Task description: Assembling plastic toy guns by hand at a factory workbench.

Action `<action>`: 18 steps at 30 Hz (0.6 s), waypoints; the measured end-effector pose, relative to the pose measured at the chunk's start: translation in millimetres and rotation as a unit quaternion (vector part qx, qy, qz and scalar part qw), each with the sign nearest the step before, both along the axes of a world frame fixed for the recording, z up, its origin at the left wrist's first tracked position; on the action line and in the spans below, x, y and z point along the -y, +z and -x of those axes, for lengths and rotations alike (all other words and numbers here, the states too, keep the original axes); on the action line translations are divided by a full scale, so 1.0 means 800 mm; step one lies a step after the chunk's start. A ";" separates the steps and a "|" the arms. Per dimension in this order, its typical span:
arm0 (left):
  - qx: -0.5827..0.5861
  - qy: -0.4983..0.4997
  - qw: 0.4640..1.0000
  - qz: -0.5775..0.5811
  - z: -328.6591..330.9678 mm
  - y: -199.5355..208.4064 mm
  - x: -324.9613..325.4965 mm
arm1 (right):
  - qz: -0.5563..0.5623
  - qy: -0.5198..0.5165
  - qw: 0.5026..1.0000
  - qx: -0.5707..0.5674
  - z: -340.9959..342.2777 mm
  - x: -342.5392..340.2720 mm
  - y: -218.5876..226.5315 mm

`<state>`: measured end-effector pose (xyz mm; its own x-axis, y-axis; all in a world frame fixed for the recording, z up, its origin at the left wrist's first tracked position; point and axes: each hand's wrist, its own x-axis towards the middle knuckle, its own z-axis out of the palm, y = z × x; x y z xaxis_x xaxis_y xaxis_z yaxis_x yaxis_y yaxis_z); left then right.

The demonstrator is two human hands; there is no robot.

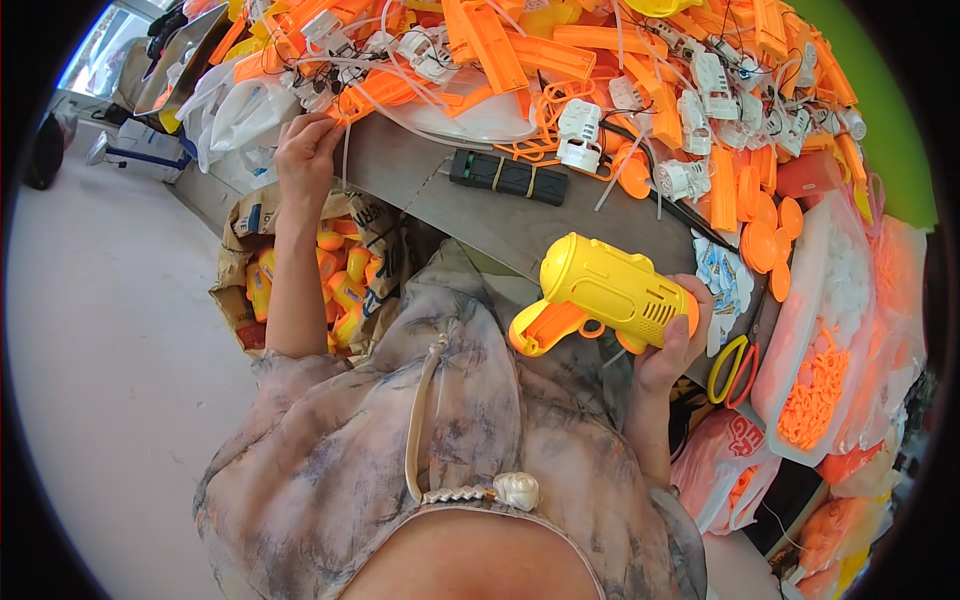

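Note:
My right hand (678, 345) grips a yellow toy gun with an orange handle and trigger (600, 295), held over my lap in front of the grey table edge (420, 170). My left hand (305, 150) reaches out to the far left of the table, its fingers pinching into a heap of orange plastic parts and thin white wires (340, 90). What the fingers hold there is hidden by the heap.
Orange parts and white motor pieces (700, 90) cover the table. A black block bound with rubber bands (508, 176) lies near the edge. Yellow-handled scissors (735, 365) and bags of orange pieces (820, 380) sit right. A sack of yellow toys (340, 280) stands below left.

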<state>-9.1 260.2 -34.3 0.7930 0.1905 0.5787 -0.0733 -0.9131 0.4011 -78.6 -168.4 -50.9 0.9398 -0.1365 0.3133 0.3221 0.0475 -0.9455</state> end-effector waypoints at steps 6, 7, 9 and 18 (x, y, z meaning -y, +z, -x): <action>0.037 -0.026 0.937 0.346 0.001 -0.009 0.002 | 0.001 -0.001 1.000 -0.003 0.001 -0.001 0.000; 0.037 -0.025 0.937 0.347 0.000 -0.011 -0.002 | 0.007 -0.005 1.000 -0.003 0.001 0.000 -0.001; 0.095 -0.043 0.869 0.484 -0.003 -0.016 -0.013 | 0.012 -0.004 1.000 0.000 0.000 0.001 -0.001; 0.214 -0.121 0.617 0.747 0.012 -0.017 -0.041 | -0.025 -0.007 0.999 -0.020 -0.001 -0.003 0.007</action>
